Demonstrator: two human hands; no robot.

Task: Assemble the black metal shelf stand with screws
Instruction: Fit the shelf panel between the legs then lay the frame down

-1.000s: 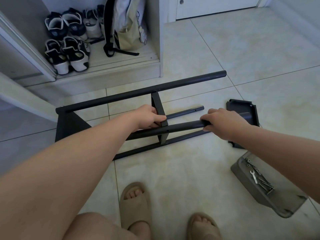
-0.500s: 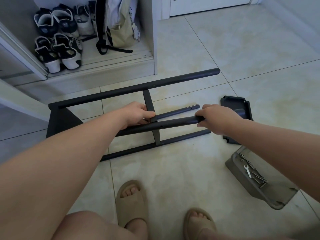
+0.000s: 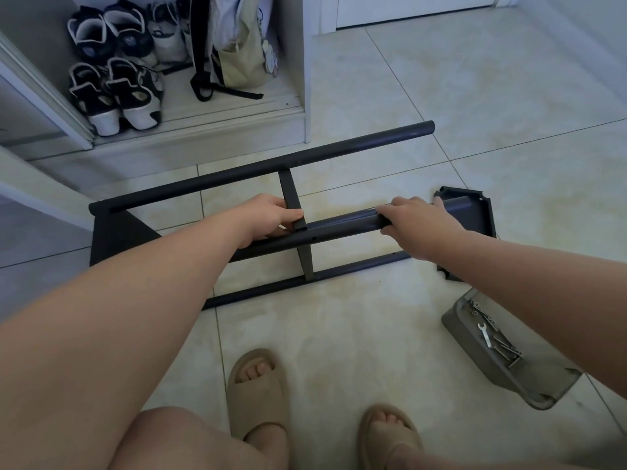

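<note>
This is a home, at the entryway. The floor [image 3: 458, 106] is laid with large pale glazed tiles with thin grout lines. At the far left a white built-in closet [image 3: 307, 79] stands open at floor level, with a sliding-door frame [image 3: 44, 86] along its left side. On its low shelf stand pairs of black-and-white sneakers [image 3: 115, 93], and to their right a cream tote bag [image 3: 241, 59] with black straps. At the far edge is the bottom of a white door [image 3: 407, 8]. The person wears beige slide sandals [image 3: 258, 395] on bare feet. A black metal shelf frame [image 3: 305, 161] lies flat on the tiles, with a grey tray [image 3: 475, 354] of screws [image 3: 505, 349] on the floor at the near right.
</note>
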